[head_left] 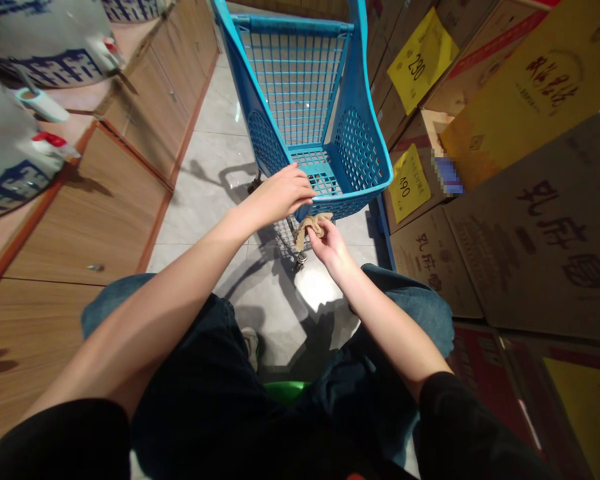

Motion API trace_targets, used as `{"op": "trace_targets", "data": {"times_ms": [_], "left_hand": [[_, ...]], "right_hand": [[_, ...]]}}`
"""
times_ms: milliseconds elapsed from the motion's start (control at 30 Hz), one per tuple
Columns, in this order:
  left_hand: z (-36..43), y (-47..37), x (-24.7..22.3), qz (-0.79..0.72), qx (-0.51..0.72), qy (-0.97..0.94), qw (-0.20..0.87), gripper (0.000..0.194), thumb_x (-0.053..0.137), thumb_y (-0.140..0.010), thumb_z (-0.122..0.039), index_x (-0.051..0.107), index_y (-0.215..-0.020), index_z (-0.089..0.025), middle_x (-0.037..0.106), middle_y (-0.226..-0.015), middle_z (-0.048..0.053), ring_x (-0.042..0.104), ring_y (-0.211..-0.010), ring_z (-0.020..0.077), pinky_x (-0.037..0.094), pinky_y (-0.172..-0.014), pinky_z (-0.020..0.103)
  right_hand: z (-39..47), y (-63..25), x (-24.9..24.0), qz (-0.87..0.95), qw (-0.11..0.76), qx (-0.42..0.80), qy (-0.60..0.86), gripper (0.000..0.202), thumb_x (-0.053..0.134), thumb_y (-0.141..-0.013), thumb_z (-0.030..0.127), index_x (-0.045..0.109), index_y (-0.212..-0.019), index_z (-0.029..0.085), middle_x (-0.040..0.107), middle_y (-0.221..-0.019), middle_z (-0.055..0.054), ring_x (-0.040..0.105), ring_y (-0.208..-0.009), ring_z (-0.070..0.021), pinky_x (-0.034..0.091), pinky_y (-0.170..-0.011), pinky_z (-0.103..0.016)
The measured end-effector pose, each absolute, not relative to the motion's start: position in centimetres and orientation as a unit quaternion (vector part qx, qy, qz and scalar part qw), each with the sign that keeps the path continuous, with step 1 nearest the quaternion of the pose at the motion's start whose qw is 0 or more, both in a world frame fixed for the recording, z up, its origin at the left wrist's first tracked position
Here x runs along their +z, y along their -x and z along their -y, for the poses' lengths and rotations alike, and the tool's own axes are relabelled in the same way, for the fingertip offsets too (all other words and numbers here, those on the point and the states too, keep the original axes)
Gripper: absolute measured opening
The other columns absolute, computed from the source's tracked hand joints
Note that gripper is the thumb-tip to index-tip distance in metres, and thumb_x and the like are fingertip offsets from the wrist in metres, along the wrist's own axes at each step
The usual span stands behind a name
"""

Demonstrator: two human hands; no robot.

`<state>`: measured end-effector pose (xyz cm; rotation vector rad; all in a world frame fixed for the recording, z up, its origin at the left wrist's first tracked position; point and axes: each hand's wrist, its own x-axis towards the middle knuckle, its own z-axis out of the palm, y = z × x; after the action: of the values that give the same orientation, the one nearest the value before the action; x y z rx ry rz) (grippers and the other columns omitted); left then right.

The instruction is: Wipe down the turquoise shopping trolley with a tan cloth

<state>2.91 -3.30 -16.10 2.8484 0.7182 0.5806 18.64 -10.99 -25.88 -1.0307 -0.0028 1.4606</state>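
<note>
A blue plastic shopping cart (353,195) stands upright before me, its basket open at the top with a lattice back. Over the near left corner of its rim rests my left hand (286,192), fingers bent across the edge. Just below that rim, my right hand (329,245) pinches a crumpled tan cloth (310,230) against the front of the basket. Part of the cloth is hidden behind the right fingers. The cart's lower frame and a caster (301,259) show beneath the cloth.
Wooden cabinets (80,220) line the left side, with large blue-and-white jars (45,40) on top. Stacked cartons (540,220) rise close on the right, bearing yellow price signs (423,61). Grey floor tiles (215,147) run between. Part of a green seat (286,391) shows between my legs.
</note>
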Motion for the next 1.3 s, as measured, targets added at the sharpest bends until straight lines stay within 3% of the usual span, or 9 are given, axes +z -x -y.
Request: {"op": "trace_targets", "data": {"times_ms": [100,333,600,867,1100,1300], "left_hand": [[3.4,-3.1,-16.1,-0.237,0.197,-0.949,0.071,0.03,0.054,-0.108,-0.033,0.081,-0.118,-0.025,0.081,-0.11,0.007,0.065,-0.118,0.0231,0.035,-0.13,0.056],[4.0,-4.0,-15.8,-0.231,0.19,-0.953,0.054,0.031,0.053,-0.108,-0.032,0.082,-0.115,-0.024,0.081,-0.106,0.007,0.064,-0.118,0.0247,0.038,-0.127,0.055],[4.0,-4.6,-16.2,-0.238,0.205,-0.948,0.059,0.028,0.057,-0.107,-0.034,0.082,-0.118,-0.026,0.082,-0.107,0.007,0.063,-0.118,0.0262,0.036,-0.126,0.056],[4.1,-5.2,-15.6,-0.248,0.18,-0.95,0.054,0.029,0.057,-0.107,-0.033,0.082,-0.12,-0.026,0.081,-0.109,0.008,0.063,-0.12,0.0267,0.035,-0.126,0.053],[4.0,-5.1,-16.0,-0.247,0.206,-0.945,0.061,0.029,0.056,-0.107,-0.032,0.082,-0.118,-0.03,0.081,-0.108,0.005,0.063,-0.12,0.026,0.036,-0.125,0.054],[4.0,-5.2,-15.6,-0.251,0.19,-0.948,0.055,0.031,0.054,-0.107,-0.033,0.082,-0.118,-0.028,0.082,-0.109,0.008,0.062,-0.119,0.0274,0.037,-0.123,0.054]], "right_hand": [[11.4,-18.7,-25.3,-0.044,0.613,0.635,0.467,0.024,0.059,-0.089,0.002,0.061,-0.075,0.022,0.069,-0.066,0.008,0.069,-0.065,-0.0057,0.06,-0.067,-0.011],[11.0,-18.2,-26.3,-0.117,0.563,0.641,0.509,0.027,0.056,-0.085,-0.001,0.057,-0.072,0.023,0.062,-0.057,0.009,0.062,-0.054,-0.0063,0.054,-0.054,-0.009],[11.3,-19.3,-23.6,-0.1,0.588,0.647,0.475,0.023,0.057,-0.091,0.002,0.062,-0.078,0.021,0.07,-0.072,0.007,0.07,-0.069,-0.0052,0.062,-0.074,-0.011],[11.0,-18.8,-23.9,-0.126,0.567,0.645,0.496,0.031,0.052,-0.093,-0.001,0.053,-0.074,0.023,0.062,-0.061,0.009,0.061,-0.053,-0.0046,0.054,-0.054,-0.008],[11.6,-20.5,-21.3,-0.062,0.611,0.652,0.445,0.025,0.056,-0.092,0.0,0.062,-0.081,0.022,0.07,-0.069,0.008,0.07,-0.068,-0.0062,0.064,-0.071,-0.013],[11.3,-18.9,-23.8,-0.091,0.57,0.644,0.503,0.031,0.05,-0.093,0.0,0.057,-0.073,0.022,0.063,-0.059,0.006,0.062,-0.056,-0.0076,0.057,-0.057,-0.011]]}}
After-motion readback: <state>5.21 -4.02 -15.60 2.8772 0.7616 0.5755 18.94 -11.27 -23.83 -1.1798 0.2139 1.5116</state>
